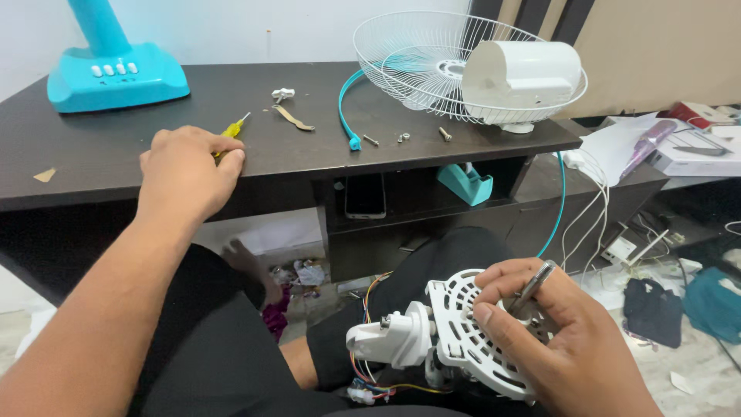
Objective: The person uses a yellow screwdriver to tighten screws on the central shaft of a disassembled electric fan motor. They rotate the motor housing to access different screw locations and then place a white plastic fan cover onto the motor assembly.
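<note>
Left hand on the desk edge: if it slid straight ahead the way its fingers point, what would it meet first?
The left hand already touches the yellow screwdriver; that comes first. Beyond it lies the tan strip, though depth is hard to judge.

On the dark tabletop point(309, 154) stand a turquoise fan base point(116, 77) and a white wire fan guard point(417, 62) with a white motor cover point(525, 73). A turquoise rim strip point(343, 104) and some loose screws point(403, 137) lie near. A tape dispenser point(467, 184) sits on the shelf below.
</note>
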